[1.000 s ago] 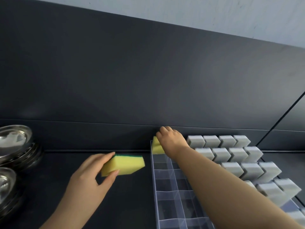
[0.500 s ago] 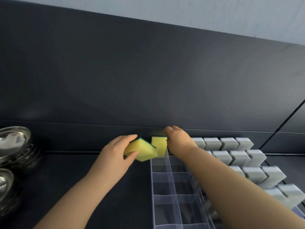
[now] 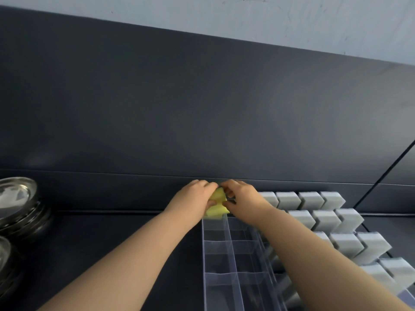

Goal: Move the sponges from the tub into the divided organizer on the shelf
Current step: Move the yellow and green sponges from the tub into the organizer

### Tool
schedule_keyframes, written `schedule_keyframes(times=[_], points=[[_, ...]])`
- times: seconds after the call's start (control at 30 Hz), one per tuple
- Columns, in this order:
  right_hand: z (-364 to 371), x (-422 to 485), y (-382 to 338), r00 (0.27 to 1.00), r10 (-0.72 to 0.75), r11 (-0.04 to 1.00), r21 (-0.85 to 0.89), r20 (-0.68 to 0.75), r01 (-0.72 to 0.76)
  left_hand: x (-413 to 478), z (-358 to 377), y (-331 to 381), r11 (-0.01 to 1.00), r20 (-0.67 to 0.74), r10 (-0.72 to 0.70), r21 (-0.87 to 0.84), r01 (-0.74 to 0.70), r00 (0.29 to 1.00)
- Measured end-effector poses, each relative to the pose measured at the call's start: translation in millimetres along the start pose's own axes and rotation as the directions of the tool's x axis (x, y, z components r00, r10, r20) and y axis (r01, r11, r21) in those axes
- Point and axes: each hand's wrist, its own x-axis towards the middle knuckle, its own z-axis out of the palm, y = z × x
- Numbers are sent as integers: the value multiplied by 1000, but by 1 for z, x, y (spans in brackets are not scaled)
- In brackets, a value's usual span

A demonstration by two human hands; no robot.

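Single view: one wide-angle camera on the person's head, looking forward and down.

It faces the dark back panel (image 3: 202,108), whose top edge slopes down to the right. And it's close: both forearms come in from the bottom edge, left hand (image 3: 193,198) and right hand (image 3: 243,202) gripping the yellow sponges (image 3: 216,206) just below mid-frame. The clear organizer (image 3: 215,246) runs off the bottom, grey sponges (image 3: 325,218) fill the right side, and the left edge cuts the steel bowls (image 3: 15,198).
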Motion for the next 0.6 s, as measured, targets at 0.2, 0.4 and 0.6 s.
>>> schedule_keyframes(times=[0.2, 0.4, 0.6], points=[[6, 2, 4, 998, 35, 998, -55, 48, -32, 2, 2, 5, 995, 55, -60, -72, 64, 997], [8, 0, 4, 998, 49, 991, -127, 43, -43, 0, 7, 4, 991, 84, -125, 52, 121, 989], [17, -2, 6, 989, 15, 914, -402, 149, 47, -3, 26, 1, 931, 68, -271, -236, 279, 960]])
